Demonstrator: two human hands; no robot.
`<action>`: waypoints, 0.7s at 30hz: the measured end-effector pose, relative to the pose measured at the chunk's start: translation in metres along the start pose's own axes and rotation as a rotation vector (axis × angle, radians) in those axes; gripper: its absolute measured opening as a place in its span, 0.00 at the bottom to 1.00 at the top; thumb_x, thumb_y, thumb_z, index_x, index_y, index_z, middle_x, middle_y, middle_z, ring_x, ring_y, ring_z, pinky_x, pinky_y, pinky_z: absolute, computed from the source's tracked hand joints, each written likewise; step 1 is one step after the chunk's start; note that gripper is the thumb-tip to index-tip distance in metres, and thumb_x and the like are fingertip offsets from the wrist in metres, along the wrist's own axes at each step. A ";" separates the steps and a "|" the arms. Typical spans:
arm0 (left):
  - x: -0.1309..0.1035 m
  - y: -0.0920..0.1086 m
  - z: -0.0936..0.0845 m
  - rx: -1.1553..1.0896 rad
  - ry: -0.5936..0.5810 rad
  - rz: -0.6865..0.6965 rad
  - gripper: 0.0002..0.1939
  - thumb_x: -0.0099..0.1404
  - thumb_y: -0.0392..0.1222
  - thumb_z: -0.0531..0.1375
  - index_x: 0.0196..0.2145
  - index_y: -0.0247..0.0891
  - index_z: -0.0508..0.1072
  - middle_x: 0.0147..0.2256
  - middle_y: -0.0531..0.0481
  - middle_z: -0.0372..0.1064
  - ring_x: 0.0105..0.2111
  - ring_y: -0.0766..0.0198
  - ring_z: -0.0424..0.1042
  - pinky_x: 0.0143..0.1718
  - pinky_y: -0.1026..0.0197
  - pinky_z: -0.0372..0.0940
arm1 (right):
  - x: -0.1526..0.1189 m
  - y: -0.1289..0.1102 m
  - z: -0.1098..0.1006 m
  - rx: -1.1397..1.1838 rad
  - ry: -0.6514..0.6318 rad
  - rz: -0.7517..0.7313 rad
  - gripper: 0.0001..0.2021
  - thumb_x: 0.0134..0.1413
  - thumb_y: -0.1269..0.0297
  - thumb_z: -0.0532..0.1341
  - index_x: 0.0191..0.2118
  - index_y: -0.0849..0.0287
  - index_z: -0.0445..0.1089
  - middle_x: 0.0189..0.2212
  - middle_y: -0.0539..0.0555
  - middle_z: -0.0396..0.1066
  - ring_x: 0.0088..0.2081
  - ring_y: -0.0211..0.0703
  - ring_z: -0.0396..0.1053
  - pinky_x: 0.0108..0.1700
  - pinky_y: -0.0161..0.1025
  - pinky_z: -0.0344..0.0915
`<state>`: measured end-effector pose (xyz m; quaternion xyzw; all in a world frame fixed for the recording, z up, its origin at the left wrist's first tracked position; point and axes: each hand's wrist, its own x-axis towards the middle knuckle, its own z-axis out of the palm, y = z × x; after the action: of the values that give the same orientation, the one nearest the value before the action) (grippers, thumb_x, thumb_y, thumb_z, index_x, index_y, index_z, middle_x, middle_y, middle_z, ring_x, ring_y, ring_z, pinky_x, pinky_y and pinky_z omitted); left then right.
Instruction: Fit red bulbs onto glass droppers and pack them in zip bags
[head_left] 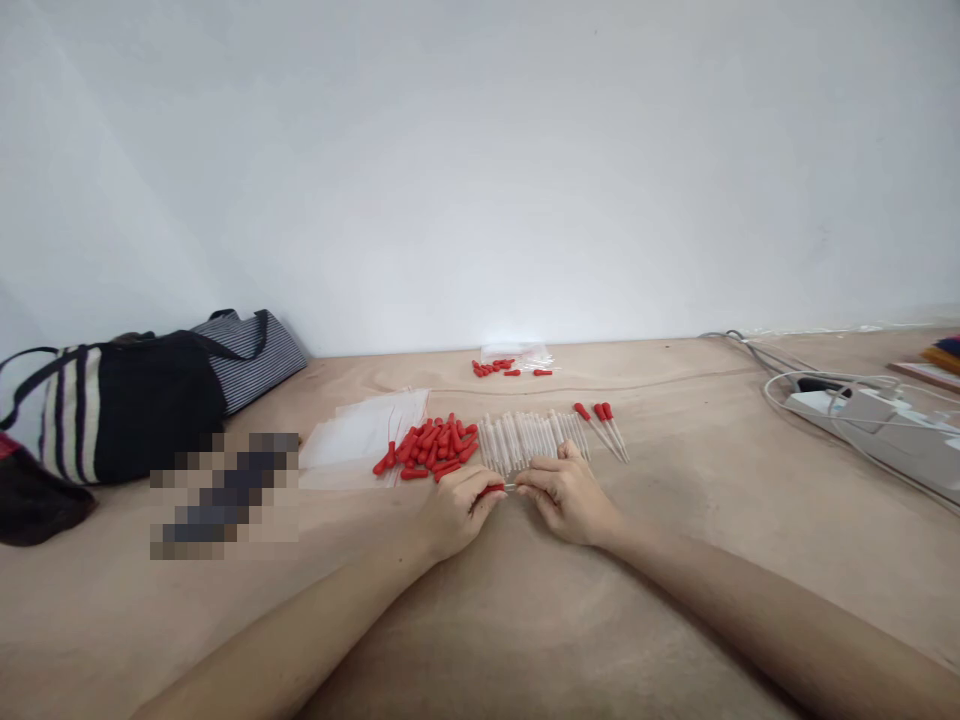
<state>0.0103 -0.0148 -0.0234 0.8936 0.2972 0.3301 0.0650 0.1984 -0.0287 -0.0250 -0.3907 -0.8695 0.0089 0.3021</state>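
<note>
My left hand point(459, 508) is closed around a red rubber dropper bulb point(493, 488). My right hand point(566, 498) pinches a thin clear pipette tube point(511, 487), its end meeting the bulb between my two hands. Just beyond my left hand lies a heap of red bulbs point(435, 442). Several clear tubes point(525, 440) are lined up side by side behind my hands. To the right of that row rest three droppers point(606, 428), each a tube with a red bulb on its upper end.
Clear zip bags point(352, 435) lie left of the bulb heap. Near the wall, more red bulbs point(491, 368) sit by another clear bag point(517, 353). Dark bags point(165, 400) stand at left, beside a blurred-out object point(232, 490). A white power strip point(877, 425) with cables is at right.
</note>
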 end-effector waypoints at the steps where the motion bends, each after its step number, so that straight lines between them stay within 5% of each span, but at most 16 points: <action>1: 0.000 0.000 0.000 -0.001 -0.002 0.009 0.06 0.61 0.35 0.51 0.31 0.35 0.67 0.27 0.49 0.68 0.28 0.66 0.67 0.30 0.65 0.62 | 0.000 0.000 0.000 0.016 -0.009 0.013 0.10 0.53 0.70 0.50 0.32 0.59 0.69 0.24 0.49 0.67 0.25 0.33 0.58 0.34 0.37 0.42; 21: 0.004 -0.003 -0.002 -0.020 0.100 -0.081 0.06 0.59 0.40 0.55 0.29 0.36 0.69 0.26 0.51 0.69 0.27 0.67 0.67 0.30 0.65 0.62 | 0.005 0.001 -0.005 0.224 -0.048 0.114 0.10 0.55 0.68 0.50 0.32 0.58 0.68 0.25 0.50 0.69 0.28 0.35 0.64 0.35 0.37 0.50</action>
<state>0.0100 -0.0105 -0.0212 0.8626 0.3326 0.3742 0.0722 0.1991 -0.0257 -0.0189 -0.4030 -0.8465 0.1325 0.3217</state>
